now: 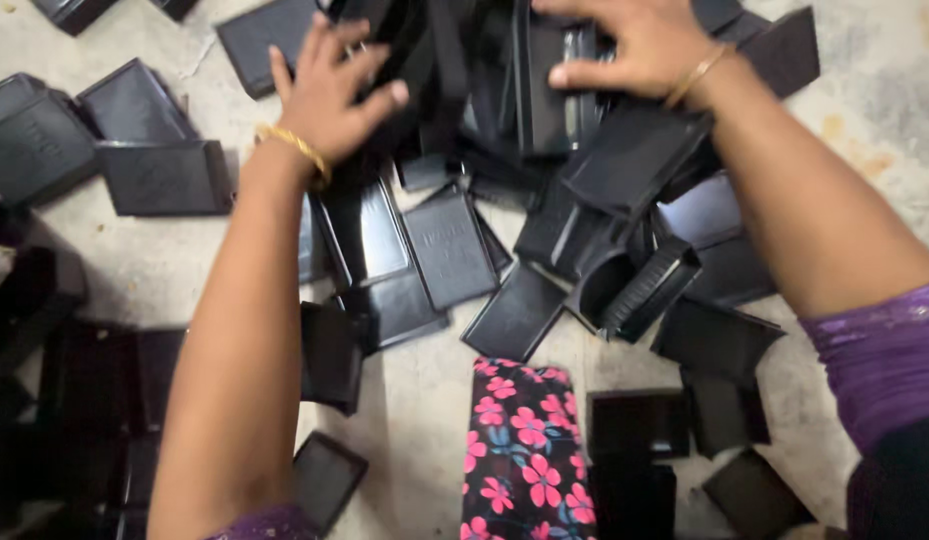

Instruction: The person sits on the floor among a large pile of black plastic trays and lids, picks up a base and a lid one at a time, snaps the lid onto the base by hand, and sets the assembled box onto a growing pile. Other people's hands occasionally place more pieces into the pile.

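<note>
Both hands are top of frame: left hand (329, 90) spread flat on the black trays (454, 245), right hand (634, 45) clamped round one tray (549, 90). I'd lift slowly so the pile doesn't slide.

Purple sleeves (884, 350) — gold bangles (296, 148) on both wrists

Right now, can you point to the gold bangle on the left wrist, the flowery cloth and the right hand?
Gold bangle (296, 148): head view, on its band across the left wrist.
Black cloth with pink flowers (524, 450): head view, its middle.
Right hand (639, 40): head view, back of hand.
</note>
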### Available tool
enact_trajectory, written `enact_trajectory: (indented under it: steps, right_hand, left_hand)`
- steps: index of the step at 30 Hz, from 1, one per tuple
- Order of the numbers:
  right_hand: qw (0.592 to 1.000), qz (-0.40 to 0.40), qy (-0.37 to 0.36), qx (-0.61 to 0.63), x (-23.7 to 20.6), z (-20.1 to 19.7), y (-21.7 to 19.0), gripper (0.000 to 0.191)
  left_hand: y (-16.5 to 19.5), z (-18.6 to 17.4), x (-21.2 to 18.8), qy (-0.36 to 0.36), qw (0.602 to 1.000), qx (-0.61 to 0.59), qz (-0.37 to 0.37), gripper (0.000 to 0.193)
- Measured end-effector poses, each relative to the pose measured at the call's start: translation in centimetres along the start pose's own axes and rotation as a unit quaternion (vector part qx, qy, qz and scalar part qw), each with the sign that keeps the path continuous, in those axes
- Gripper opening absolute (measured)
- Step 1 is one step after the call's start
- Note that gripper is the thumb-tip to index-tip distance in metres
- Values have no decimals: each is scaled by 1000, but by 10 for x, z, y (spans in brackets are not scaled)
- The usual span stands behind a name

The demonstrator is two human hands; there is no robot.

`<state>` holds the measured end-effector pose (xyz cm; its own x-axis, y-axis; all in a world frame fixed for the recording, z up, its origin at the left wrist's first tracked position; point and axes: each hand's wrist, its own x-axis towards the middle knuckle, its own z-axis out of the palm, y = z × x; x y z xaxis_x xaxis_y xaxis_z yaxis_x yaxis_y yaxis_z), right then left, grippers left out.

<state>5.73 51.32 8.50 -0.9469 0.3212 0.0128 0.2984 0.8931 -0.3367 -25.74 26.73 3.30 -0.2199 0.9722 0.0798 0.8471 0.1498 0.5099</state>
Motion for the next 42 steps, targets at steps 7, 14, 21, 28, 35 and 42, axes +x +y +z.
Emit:
enact_trajectory:
  steps: [7, 14, 21, 28, 35, 42]
  right_hand:
    - [998, -50, -34, 10, -59, 19, -97, 63]
    - [975, -111, -81, 173, -129, 29, -196, 49]
    - [856, -290, -167, 395, -182, -22, -253, 55]
    - [943, 221, 236, 76, -95, 7, 8, 86]
    - [980, 177, 77, -45, -57, 121, -47, 63]
    - [975, -35, 2, 221, -109, 115, -227, 49]
  left_hand:
    - [50, 41, -124, -4, 997, 44, 63, 58]
    - [130, 9, -257, -7, 992, -128, -14, 15]
    - [165, -46, -376, -204, 943, -258, 58, 28]
    - [129, -39, -414, 165, 894, -219, -354, 22]
    - [98, -27, -394, 255, 881, -304, -259, 23]
    - [95, -17, -383, 208, 883, -260, -331, 22]
